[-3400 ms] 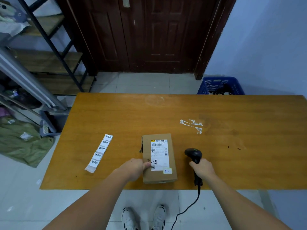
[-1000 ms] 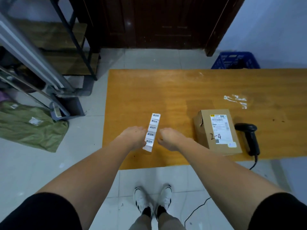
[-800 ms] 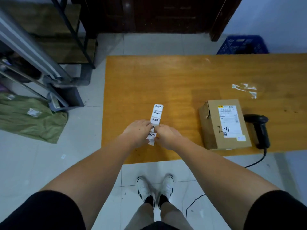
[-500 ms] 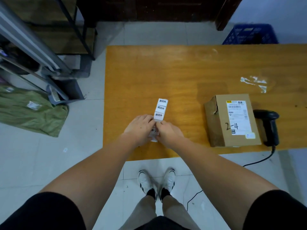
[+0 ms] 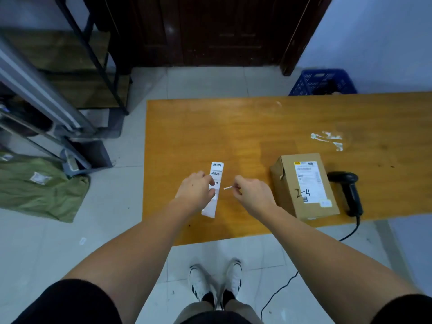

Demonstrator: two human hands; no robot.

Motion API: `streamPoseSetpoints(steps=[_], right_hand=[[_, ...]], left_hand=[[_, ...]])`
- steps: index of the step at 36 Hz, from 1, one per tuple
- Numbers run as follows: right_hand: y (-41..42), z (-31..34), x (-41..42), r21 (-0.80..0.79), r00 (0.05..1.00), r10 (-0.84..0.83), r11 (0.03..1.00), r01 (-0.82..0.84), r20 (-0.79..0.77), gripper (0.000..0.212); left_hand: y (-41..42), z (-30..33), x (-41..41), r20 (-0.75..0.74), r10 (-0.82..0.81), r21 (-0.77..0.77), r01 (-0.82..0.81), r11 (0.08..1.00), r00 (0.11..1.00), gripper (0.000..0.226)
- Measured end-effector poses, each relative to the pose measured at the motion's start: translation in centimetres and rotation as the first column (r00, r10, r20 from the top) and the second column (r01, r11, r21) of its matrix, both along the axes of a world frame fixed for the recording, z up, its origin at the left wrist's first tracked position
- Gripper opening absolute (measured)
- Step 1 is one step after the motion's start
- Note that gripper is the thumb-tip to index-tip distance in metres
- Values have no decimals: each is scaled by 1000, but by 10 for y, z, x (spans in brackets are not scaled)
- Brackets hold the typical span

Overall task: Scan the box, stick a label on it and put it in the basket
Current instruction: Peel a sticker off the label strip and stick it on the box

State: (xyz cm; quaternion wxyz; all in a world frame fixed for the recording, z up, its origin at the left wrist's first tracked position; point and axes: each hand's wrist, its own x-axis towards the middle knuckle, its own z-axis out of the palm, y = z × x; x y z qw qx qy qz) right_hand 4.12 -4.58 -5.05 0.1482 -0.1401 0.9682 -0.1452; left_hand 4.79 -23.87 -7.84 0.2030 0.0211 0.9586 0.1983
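Note:
A brown cardboard box (image 5: 287, 183) with a white shipping label and "2-4" written on it lies on the wooden table (image 5: 210, 129), right of my hands. My left hand (image 5: 195, 189) presses down a white strip of labels (image 5: 215, 188). My right hand (image 5: 251, 192) pinches one small peeled label (image 5: 228, 188) between thumb and finger, a short way right of the strip. The black handheld scanner (image 5: 348, 190) lies just right of the box. A blue plastic basket (image 5: 323, 83) stands on the floor beyond the table's far edge.
A metal shelf frame (image 5: 46, 94) and a green cloth (image 5: 39, 188) are on the floor to the left. A dark wooden door (image 5: 210, 29) is ahead. Torn tape residue (image 5: 328, 139) marks the table behind the box. The scanner cable hangs off the near edge.
My hands, which were together on the label strip, have parted. My right hand has pulled one label off and moved right with it. The left hand stays on the strip.

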Motion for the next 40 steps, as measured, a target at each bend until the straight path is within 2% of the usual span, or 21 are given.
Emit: streamPoseSetpoints(steps=[3, 5, 10, 14, 16, 19, 22, 25, 27, 30, 34, 40], right_hand=[[15, 24, -5, -85, 993, -102, 992, 97, -52, 11], [24, 38, -7, -150, 983, -155, 979, 140, -94, 11], [45, 66, -6, -243, 963, -229, 951, 190, -141, 12], [65, 76, -4, -264, 962, -249, 941, 213, -113, 11], [77, 76, -3, -270, 967, -235, 942, 201, -98, 15], [97, 73, -5, -285, 969, -244, 933, 220, -49, 23], [114, 71, -10, -394, 940, -336, 857, 332, 60, 31], [136, 65, -22, -490, 893, -387, 746, 450, 231, 24], [154, 61, -31, -506, 878, -363, 718, 477, 313, 12], [178, 56, -41, -537, 863, -297, 686, 491, 409, 20], [203, 53, -58, -535, 847, -234, 687, 492, 478, 16], [213, 40, -81, -506, 861, -229, 729, 460, 453, 16]], left_hand=[[15, 29, -11, 128, 209, 283, -238, 929, 969, 34], [27, 46, -16, 179, 219, 407, -275, 871, 959, 41], [59, 69, -21, 248, 157, 513, -266, 816, 956, 46], [84, 76, -22, 243, 182, 580, -293, 760, 953, 27], [98, 78, -24, 226, 218, 609, -313, 729, 949, 25], [118, 79, -28, 177, 283, 592, -332, 735, 943, 24], [136, 77, -32, 77, 280, 518, -278, 809, 957, 23], [159, 75, -36, 25, 253, 457, -236, 858, 967, 23], [175, 73, -37, 12, 253, 409, -235, 882, 967, 22], [198, 69, -40, 18, 276, 362, -263, 894, 961, 25], [222, 65, -48, 29, 330, 345, -319, 883, 943, 30], [239, 60, -61, 35, 406, 313, -395, 864, 913, 33]])
